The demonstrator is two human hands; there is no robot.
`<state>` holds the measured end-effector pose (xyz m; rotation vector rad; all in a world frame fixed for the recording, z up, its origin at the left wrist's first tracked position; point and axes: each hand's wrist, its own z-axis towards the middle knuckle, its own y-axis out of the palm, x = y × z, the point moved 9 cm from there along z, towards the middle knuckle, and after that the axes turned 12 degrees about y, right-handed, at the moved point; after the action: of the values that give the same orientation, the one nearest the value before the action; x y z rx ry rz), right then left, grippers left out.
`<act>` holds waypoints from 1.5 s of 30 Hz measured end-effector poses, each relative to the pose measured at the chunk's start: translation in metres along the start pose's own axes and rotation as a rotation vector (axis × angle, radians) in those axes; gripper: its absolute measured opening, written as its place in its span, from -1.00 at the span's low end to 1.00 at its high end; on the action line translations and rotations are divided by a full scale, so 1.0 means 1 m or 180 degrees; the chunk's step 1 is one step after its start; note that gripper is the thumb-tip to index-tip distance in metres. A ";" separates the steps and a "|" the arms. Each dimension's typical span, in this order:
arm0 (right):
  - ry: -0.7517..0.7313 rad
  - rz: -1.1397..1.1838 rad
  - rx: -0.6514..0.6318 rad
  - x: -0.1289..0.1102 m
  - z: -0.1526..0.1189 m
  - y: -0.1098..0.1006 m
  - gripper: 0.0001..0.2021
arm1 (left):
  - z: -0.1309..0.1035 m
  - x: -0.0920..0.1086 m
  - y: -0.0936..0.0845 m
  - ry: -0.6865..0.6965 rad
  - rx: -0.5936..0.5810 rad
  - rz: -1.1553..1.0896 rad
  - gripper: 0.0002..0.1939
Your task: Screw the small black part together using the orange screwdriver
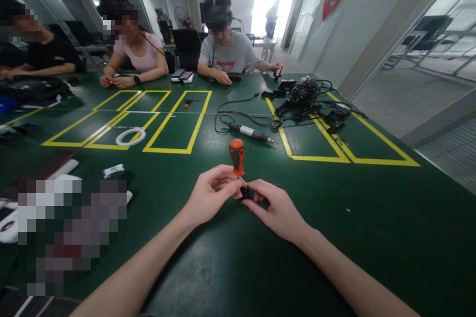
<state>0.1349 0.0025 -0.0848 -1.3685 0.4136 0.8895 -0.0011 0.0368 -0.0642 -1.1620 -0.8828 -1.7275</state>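
Observation:
A screwdriver [237, 157] with an orange and dark grey handle stands nearly upright in front of me, handle up. My left hand [213, 193] closes its thumb and fingers around the thin shaft just under the handle. Below the shaft is a small black part [244, 191], close to the table top. My right hand [277, 206] pinches this part from the right between thumb and fingers. The tip of the screwdriver is hidden among the fingertips, so its exact contact with the part cannot be made out.
On the green table [372, 237] lie an electric screwdriver [247, 131] with a cord, a cable pile [307, 96], a white ring [130, 136] and yellow tape rectangles [191, 143]. A small orange-and-black tool [186, 104] lies farther back. Several people sit across the table.

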 end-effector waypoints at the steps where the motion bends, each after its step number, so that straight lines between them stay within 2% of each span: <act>1: 0.0001 0.0001 -0.0001 0.000 0.000 0.000 -0.87 | 0.001 0.001 0.000 0.0042 -0.0017 0.0015 -0.63; 7: -0.0019 0.0054 0.0025 -0.001 0.000 0.000 -0.88 | 0.002 0.001 -0.001 0.0075 0.0029 0.0156 -0.68; 16: 0.0071 0.0056 0.0051 0.001 0.000 0.001 -0.86 | 0.002 0.000 0.001 -0.0011 0.0086 -0.0062 -0.56; 23: 0.0019 0.0089 0.0077 -0.002 0.001 0.000 -0.86 | 0.003 0.001 0.003 0.0119 -0.0004 0.0026 -0.59; 31: 0.0006 0.0067 0.0065 0.000 0.001 -0.001 -0.85 | 0.004 0.001 -0.002 0.0090 0.0153 0.0110 -0.62; 37: 0.0036 0.0041 0.0025 0.000 0.001 0.000 -0.90 | 0.003 -0.001 -0.003 0.0043 0.0216 -0.0080 -0.58; 45: -0.0008 0.0073 0.0015 -0.002 0.000 -0.001 -0.88 | 0.004 0.006 0.001 0.0229 0.0012 -0.0053 -0.61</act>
<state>0.1345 0.0024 -0.0828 -1.3606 0.4300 0.9085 -0.0004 0.0383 -0.0572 -1.0862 -0.8539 -1.7692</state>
